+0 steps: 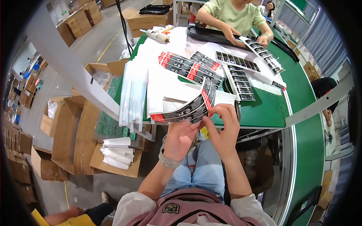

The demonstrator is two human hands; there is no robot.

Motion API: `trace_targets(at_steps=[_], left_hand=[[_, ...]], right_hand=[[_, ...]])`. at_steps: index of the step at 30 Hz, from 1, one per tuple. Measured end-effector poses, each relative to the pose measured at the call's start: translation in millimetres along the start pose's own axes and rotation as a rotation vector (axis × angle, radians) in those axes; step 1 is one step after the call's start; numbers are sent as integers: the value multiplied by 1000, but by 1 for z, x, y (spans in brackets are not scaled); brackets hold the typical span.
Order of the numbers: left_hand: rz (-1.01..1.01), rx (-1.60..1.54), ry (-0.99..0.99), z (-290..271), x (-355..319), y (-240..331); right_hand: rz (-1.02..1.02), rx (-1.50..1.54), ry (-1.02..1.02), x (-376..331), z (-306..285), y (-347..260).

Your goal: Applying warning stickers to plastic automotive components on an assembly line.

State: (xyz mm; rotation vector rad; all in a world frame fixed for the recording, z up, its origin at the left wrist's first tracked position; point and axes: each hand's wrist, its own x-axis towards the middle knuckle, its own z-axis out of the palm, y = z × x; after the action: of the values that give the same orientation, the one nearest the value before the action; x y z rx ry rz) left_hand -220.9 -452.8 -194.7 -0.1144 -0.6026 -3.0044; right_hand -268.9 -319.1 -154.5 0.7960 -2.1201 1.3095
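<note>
- Green bench point(264, 109) carries many label strips point(190, 67), apparently waiting.
- Left hand point(180, 136) and right hand point(223, 126) both pinch one curled strip point(184, 109) above the lap; peeling seems just begun.

A green work table point(264, 109) carries several black-and-red label sheets point(190, 67) spread across its middle, with more black label strips point(237, 62) toward its far right edge. A stack of clear plastic sleeves point(132, 94) hangs over the table's left edge. A roll of tape point(158, 35) lies near the far left corner. At the far edge sits a co-worker in a light green shirt point(230, 15). Open brown cardboard boxes point(66, 128) stand on the grey floor left of the table, one holding folded white bags point(115, 152).
</note>
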Motion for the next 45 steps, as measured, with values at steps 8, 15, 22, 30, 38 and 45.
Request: trace_targets(at_steps=[8, 15, 22, 30, 38, 45], left_hand=[[66, 132, 89, 8, 5, -6], [49, 109, 92, 6, 8, -11], [-7, -11, 88, 7, 19, -24], [-28, 116, 126, -6, 22, -16], [98, 897, 16, -5, 14, 71], [75, 1533, 53, 17, 42, 67]], right_hand=[[35, 12, 30, -4, 1, 5], [79, 13, 108, -5, 9, 7], [-260, -274, 261, -9, 18, 28], [-274, -273, 265, -9, 20, 44], [-344, -207, 182, 2, 9, 53], [-141, 128, 93, -19, -18, 29]])
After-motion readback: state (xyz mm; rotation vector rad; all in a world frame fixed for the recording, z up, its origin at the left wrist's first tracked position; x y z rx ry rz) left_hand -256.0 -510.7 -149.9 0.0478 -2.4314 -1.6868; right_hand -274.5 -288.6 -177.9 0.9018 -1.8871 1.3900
